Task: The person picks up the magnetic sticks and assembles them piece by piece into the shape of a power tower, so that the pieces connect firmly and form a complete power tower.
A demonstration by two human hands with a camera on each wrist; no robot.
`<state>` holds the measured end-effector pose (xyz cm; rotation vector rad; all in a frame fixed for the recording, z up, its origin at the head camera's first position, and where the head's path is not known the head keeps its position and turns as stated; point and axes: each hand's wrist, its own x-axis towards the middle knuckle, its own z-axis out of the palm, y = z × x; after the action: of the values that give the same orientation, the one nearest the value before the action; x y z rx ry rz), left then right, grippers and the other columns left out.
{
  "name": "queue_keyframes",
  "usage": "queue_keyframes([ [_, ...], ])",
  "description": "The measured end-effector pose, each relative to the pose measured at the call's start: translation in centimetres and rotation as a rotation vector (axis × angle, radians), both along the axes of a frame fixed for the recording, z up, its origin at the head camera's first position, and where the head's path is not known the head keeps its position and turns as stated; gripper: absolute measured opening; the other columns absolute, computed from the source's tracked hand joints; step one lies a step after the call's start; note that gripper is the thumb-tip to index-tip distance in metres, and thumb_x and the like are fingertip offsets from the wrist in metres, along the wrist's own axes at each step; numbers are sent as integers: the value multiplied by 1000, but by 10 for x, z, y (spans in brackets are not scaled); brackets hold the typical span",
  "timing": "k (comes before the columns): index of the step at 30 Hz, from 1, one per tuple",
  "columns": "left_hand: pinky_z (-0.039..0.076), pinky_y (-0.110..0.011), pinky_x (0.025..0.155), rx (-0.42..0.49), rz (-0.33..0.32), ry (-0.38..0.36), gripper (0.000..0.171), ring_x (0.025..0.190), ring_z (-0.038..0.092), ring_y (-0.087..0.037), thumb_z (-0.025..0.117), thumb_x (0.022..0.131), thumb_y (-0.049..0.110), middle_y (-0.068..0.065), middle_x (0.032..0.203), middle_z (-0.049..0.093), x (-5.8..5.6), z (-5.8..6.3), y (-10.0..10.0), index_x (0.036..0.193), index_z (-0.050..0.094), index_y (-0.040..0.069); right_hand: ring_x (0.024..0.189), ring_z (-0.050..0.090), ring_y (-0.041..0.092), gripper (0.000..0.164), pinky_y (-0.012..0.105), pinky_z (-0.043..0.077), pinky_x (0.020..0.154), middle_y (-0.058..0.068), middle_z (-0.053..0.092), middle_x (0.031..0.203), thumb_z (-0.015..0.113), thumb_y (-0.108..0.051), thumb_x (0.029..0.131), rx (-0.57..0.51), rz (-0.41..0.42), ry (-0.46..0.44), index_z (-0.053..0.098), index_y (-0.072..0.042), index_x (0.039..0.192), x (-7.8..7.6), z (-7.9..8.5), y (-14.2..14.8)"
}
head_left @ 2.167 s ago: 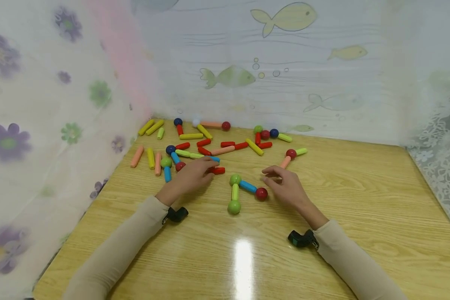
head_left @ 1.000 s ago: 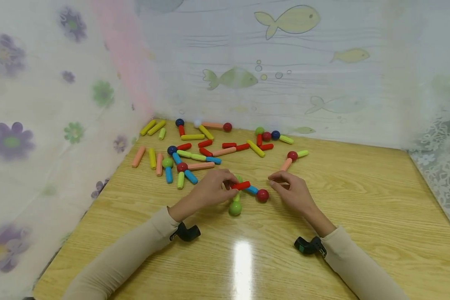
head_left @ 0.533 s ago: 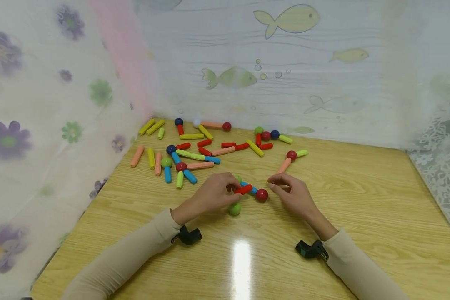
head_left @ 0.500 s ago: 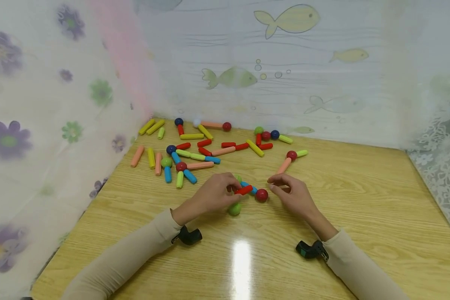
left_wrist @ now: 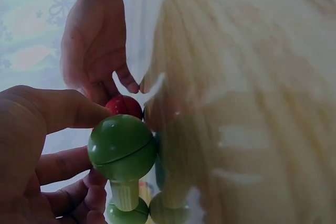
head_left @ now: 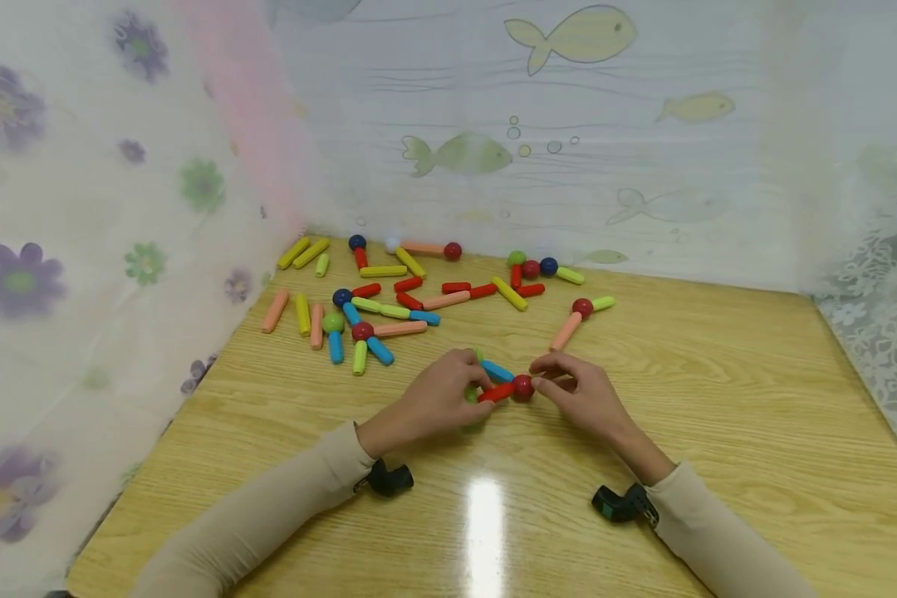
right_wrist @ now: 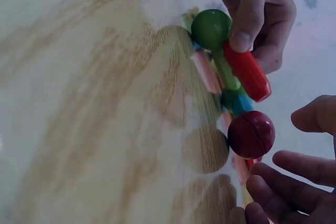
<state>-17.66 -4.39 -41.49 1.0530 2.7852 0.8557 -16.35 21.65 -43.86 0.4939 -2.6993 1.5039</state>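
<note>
My left hand [head_left: 437, 397] pinches a short red rod [head_left: 497, 393] between thumb and fingers. The rod's free end points at a dark red ball [head_left: 523, 387], with a small gap showing in the right wrist view. A blue rod [head_left: 497, 371] links that ball to a green ball, which a light green rod [right_wrist: 226, 69] joins to another green ball [left_wrist: 123, 145]. This piece lies on the table, partly hidden behind my left hand in the head view. Beside the dark red ball, my right hand [head_left: 585, 397] holds nothing, its thumb and fingers spread around the ball.
Loose rods and joined ball-and-rod pieces lie across the back left of the wooden table [head_left: 718, 399]. A red ball with salmon and light green rods [head_left: 566, 330] lies beyond my right hand. Printed curtains [head_left: 448, 100] border the table.
My left hand has picked up the red rod from the pile, carried it right over the green-ball piece and lowered it towards the dark red ball. My right hand has come slightly closer to that ball.
</note>
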Motion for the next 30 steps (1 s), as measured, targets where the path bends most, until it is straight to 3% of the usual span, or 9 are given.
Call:
queue_keyframes([
  [6,47,-29,73,-21,4,17,13,87,49,-17,81,89,23,0,92,54,4,-3,2,91,79,10,96,68,20,29,36,57,83,2,73,114,73,-15,99,33,73,15,71,-4,125,3,-3,-2],
  [11,47,-28,74,-31,7,42,13,88,48,-17,80,89,23,1,94,54,6,-2,3,92,79,10,94,68,18,33,37,57,84,-1,72,110,77,-11,95,57,121,45,70,-3,126,3,-3,-3],
  [23,47,-28,74,-82,11,116,15,90,48,-16,82,88,24,2,96,50,4,-6,6,94,81,10,93,68,16,31,36,56,81,-3,73,108,79,-10,94,85,142,88,73,-8,124,0,-4,-3],
  [30,46,-27,71,-97,26,62,34,91,47,-16,82,89,30,0,104,50,4,-6,-2,116,76,11,92,69,16,33,36,56,82,-4,73,106,80,-9,93,83,143,80,72,-6,125,1,-5,-4],
])
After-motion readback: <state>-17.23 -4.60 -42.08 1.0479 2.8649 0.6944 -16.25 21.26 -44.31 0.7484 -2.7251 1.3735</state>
